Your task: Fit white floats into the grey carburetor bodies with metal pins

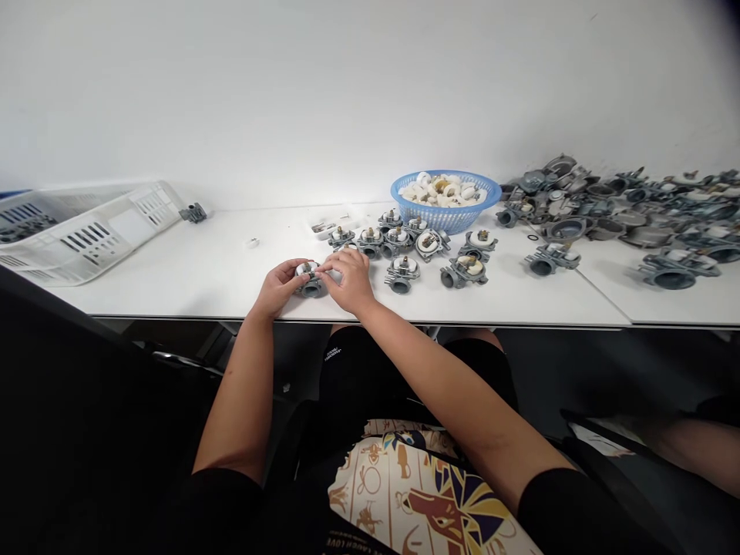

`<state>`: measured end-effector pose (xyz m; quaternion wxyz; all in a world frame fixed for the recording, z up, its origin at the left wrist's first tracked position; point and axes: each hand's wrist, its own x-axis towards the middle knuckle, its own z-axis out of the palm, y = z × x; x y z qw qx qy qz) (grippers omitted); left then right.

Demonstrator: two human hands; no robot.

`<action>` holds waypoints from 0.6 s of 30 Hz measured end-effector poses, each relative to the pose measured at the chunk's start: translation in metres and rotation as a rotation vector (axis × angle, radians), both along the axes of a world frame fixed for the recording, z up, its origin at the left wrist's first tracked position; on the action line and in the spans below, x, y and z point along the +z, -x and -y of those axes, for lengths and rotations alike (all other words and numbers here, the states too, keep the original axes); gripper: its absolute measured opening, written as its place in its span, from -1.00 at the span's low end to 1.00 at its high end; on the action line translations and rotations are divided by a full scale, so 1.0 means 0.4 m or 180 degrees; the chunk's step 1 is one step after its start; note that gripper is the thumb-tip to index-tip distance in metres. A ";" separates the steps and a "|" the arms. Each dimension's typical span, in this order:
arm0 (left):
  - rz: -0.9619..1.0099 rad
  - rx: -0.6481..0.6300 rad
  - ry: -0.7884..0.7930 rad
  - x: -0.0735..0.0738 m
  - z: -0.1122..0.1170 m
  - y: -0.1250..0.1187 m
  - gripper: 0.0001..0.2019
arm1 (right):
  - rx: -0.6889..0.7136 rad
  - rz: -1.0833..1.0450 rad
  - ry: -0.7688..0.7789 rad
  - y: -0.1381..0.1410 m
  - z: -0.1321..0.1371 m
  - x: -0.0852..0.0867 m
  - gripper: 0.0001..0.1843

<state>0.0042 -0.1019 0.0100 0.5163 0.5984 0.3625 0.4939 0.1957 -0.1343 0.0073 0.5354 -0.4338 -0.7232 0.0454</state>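
Near the front edge of the white table, a grey metal carburetor body (311, 290) with a white float on top stands under my hands. My left hand (278, 288) grips it from the left side, thumb and fingers closed round it. From the right, my right hand (350, 282) reaches over the top, its fingertips pinched at the float; what they hold, if anything, is too small to make out. Just right of my hands stands another carburetor body (401, 275) with a white float. Behind them sits a cluster of similar carburetor bodies (370, 240), partly hidden by my right hand.
A blue basket (448, 220) full of white floats stands at the back. Carburetor parts (601, 204) are heaped at the right. A white crate (98, 239) stands at the left. A small clear tray (327, 227) holds tiny parts. Another person's arm (687, 447) shows lower right.
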 end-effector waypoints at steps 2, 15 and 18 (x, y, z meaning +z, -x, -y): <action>-0.0013 -0.0040 -0.0040 -0.003 -0.001 0.002 -0.53 | -0.0079 0.0037 0.0080 -0.003 0.005 0.003 -0.93; -0.0109 -0.0052 -0.0180 -0.007 -0.002 0.007 -0.53 | -0.0182 0.0209 0.0243 -0.006 0.016 0.011 -0.95; -0.0127 -0.0071 -0.0181 -0.005 0.000 0.007 -0.53 | -0.0198 0.0266 0.0285 -0.006 0.017 0.012 -0.95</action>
